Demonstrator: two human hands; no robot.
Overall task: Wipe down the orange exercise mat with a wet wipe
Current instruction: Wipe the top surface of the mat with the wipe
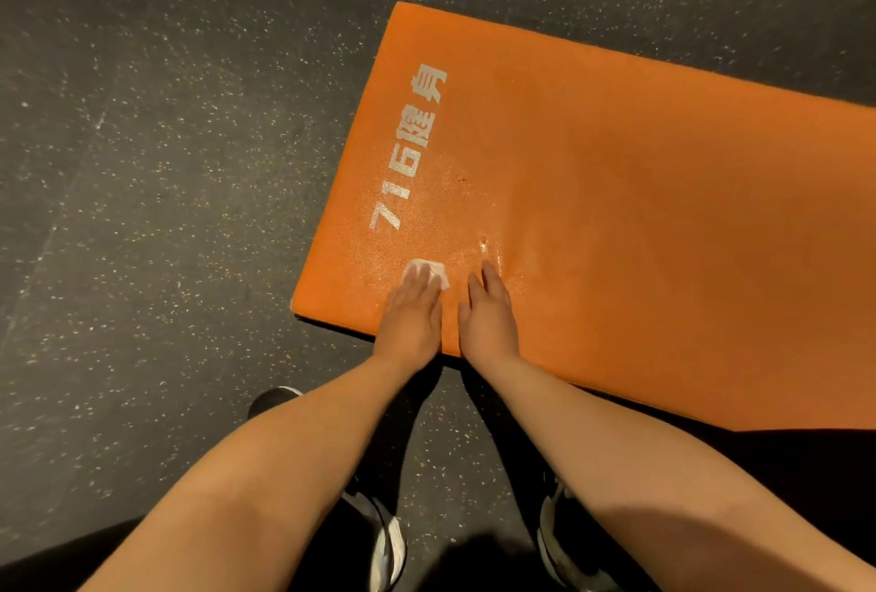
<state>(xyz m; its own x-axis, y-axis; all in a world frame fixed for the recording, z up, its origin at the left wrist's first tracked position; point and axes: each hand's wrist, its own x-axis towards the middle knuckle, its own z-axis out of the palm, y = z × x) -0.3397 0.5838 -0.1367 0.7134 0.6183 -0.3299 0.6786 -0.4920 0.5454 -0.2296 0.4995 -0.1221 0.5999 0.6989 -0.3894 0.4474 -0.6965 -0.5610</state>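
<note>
The orange mat (640, 222) reads "716" (then two characters). Left hand (411, 312) presses the wet wipe (429, 270) flat; right hand (488, 314) rests flat beside it, on speckled floor (166, 165).

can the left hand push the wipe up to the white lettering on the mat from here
Probably yes. The left hand presses the wet wipe on the orange mat just short of the white lettering, with only bare mat between. The right hand rests flat beside it, out of that path.
</note>
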